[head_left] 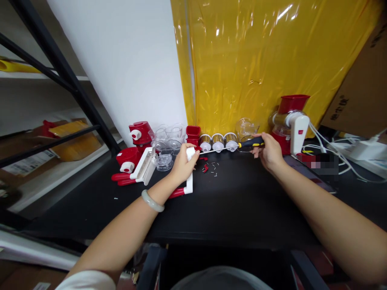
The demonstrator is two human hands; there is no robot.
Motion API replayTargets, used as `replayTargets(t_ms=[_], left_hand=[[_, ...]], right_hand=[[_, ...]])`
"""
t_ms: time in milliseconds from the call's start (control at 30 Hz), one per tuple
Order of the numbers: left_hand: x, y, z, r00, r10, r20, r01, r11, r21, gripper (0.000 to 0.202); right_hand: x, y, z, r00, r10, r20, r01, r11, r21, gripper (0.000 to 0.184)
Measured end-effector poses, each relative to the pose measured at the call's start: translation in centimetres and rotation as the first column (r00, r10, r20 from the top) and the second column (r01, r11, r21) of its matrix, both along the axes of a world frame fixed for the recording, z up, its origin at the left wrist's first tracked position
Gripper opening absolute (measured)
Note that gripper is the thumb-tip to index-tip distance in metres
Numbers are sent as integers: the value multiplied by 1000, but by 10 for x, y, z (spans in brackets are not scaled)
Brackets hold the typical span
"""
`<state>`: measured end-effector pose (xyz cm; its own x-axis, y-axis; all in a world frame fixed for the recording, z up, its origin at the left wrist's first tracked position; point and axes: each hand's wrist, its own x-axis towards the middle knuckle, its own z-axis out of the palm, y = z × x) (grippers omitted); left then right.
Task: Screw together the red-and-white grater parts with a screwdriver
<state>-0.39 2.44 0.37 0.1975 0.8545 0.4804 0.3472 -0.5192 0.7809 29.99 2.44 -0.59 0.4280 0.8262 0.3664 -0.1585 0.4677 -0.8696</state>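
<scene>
Screw work at the black desk (pixel 242 213): a person's left hand (pixel 182 164) was clamped on a white plastic crank handle w/ a red grip at its lower end (pixel 190 181), holding it upright just above the desktop, left of center. The right hand (pixel 270 151), well apart from the left, was closed around the black-and-yellow handle of a long steel-shafted screwdriver (pixel 252 142), its shaft running nearly level toward the crank's top end. Whether the tip sat in a screw couldn't be told (the left fingers hid the spot).

Loose silver metal screws (pixel 215 168) and a small red plastic piece (pixel 205 168) lay nearby, btwn. the hands. Behind them stood three metal grating drums w/ white rims (pixel 218 143); far right, a red-and-white grinder w/ a tall red hopper (pixel 298 131).

The step in hand was prob. driving or backing out a screw at the crank's top; which of the two, the view didn't settle. The next move, by the look of it, called for a firm left grip, the tip squarely seated, shaft in line w/ the screw, then a steady twist from the right wrist, w/o slipping toward the left fingers.
</scene>
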Motion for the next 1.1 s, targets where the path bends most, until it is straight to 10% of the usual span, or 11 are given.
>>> replayTargets(t_ms=[1100], left_hand=[[-1,1,-1,1000,0,-9,-1,1000,-12,34]], right_hand=[[-2,-2,2,997,-54,53,53,998,31,30]])
